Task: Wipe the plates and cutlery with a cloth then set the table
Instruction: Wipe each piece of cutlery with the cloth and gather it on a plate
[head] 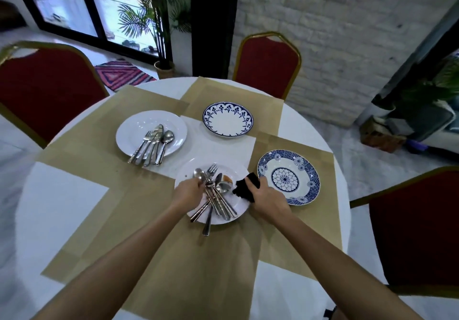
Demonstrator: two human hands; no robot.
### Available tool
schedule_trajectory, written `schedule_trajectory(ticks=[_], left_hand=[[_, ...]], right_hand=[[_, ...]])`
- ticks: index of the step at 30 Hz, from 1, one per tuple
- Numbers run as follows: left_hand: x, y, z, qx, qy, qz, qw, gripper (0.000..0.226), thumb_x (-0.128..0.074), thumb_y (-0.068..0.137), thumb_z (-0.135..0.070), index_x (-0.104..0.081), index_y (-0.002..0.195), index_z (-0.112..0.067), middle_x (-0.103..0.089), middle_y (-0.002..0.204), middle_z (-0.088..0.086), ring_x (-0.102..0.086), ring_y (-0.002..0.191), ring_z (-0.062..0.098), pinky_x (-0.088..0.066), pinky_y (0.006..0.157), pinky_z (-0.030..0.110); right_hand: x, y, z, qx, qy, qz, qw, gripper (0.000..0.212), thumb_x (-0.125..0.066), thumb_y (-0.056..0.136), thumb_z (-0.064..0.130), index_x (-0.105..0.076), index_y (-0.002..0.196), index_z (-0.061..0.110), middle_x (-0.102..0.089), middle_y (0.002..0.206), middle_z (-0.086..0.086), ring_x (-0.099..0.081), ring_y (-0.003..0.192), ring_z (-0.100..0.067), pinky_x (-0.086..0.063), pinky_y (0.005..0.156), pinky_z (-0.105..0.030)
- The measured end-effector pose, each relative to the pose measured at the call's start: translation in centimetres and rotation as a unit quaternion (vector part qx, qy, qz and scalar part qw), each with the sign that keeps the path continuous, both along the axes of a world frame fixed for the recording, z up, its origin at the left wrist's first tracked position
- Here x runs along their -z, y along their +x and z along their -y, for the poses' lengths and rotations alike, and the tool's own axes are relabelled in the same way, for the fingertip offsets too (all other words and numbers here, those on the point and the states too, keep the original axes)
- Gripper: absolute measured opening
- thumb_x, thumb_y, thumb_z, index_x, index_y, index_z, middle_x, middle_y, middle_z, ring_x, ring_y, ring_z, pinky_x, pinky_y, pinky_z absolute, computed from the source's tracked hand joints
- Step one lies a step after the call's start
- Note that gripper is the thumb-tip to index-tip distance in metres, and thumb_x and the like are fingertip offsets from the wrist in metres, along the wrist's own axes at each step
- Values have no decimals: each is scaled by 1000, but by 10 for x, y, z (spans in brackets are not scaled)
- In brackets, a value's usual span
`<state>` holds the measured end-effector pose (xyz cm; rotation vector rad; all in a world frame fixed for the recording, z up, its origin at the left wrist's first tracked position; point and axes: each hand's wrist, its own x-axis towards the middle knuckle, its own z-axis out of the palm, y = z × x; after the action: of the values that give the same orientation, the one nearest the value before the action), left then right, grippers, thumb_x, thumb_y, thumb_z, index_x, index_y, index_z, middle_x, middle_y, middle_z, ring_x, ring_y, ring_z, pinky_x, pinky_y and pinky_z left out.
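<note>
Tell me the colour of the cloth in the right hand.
Black. The cloth shows best in the head view.

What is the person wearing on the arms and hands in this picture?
Nothing that shows. The left hand and right hand have no gloves, and both forearms are bare to the frame's edge: no sleeves, watch or bracelet. Rings are too small to tell.

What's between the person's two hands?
In the head view, cutlery piled on a white plate; the left hand grips some, the right hand a black cloth.
</note>
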<state>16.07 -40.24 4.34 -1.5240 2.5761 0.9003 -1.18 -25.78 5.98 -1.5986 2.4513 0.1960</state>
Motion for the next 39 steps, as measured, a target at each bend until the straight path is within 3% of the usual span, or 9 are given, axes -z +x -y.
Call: schedule_trajectory(ticks=[3, 7, 11, 16, 22, 26, 30, 33, 39], left_hand=[[-10, 3, -12, -3, 70, -100, 992, 27, -33, 103, -24, -47, 120, -8, -65, 98, 12, -60, 84, 27, -43, 70, 35], [-30, 2, -40, 4, 129, -201, 971, 19, -32, 103, -23, -44, 89, -17, -53, 74, -1, -47, 62, 10, -36, 58, 28], [-40, 4, -54, -22, 184, -304, 935, 21, -33, 104, -20, -47, 88, -20, -41, 60, -8, -37, 50, 6, -29, 50, 25], [-43, 20, -62, -31, 205, -352, 913, 24, -34, 104, -18, -44, 82, -15, -35, 53, -12, -31, 45, 3, -25, 43, 16], [-49, 26, -68, -31, 235, -370, 898, 23, -32, 105, -18, -40, 84, -13, -33, 49, -13, -26, 44, 3, -22, 42, 16], [-53, 34, -72, -8, 221, -349, 911, 22, -32, 104, -17, -45, 90, -6, -38, 50, -14, -29, 47, 3, -25, 45, 16], [-52, 38, -67, -13, 211, -312, 926, 31, -32, 104, -20, -50, 99, 5, -37, 58, -7, -31, 47, 5, -26, 45, 19], [-54, 37, -61, -72, 186, -316, 928, 40, -36, 103, -29, -66, 85, -10, -43, 59, -8, -37, 50, 4, -29, 51, 22], [-47, 36, -47, -45, 92, -250, 963, 30, -45, 99, -31, -72, 87, -24, -56, 68, -2, -47, 62, 14, -36, 64, 33]], right_hand=[[-21, 3, 7, 20, -65, 34, 997, 65, -43, 98, 34, -10, 153, 31, -28, 139, -14, -61, 93, -34, -49, 74, -39], [-40, 18, 16, -20, -145, 57, 988, 67, -47, 97, 32, -9, 153, 36, -33, 132, -12, -60, 94, -34, -49, 74, -39], [-42, 33, 20, -94, -158, 86, 979, 69, -51, 95, 25, -13, 151, 38, -37, 125, -12, -60, 90, -35, -53, 73, -44], [-46, 17, 21, -51, -166, 42, 984, 67, -48, 97, 32, -9, 151, 41, -38, 128, -11, -60, 95, -32, -52, 73, -41], [-48, 28, 14, -102, -162, 32, 981, 65, -49, 97, 31, -14, 151, 39, -38, 127, -11, -59, 94, -32, -50, 72, -41], [-46, 8, 18, -29, -178, 7, 984, 59, -44, 99, 35, -17, 151, 40, -39, 129, -11, -60, 93, -31, -49, 68, -37], [-46, -8, 25, 126, -257, 140, 948, 51, -42, 100, 29, -29, 148, 38, -39, 132, -15, -58, 101, -34, -50, 78, -37], [-51, -11, 28, 175, -320, 216, 906, 46, -37, 101, 31, -33, 146, 41, -45, 127, -17, -58, 93, -33, -48, 74, -35], [-66, 25, 21, 20, -270, 110, 956, 55, -45, 98, 30, -26, 147, 46, -42, 123, -10, -59, 92, -29, -53, 77, -39]])
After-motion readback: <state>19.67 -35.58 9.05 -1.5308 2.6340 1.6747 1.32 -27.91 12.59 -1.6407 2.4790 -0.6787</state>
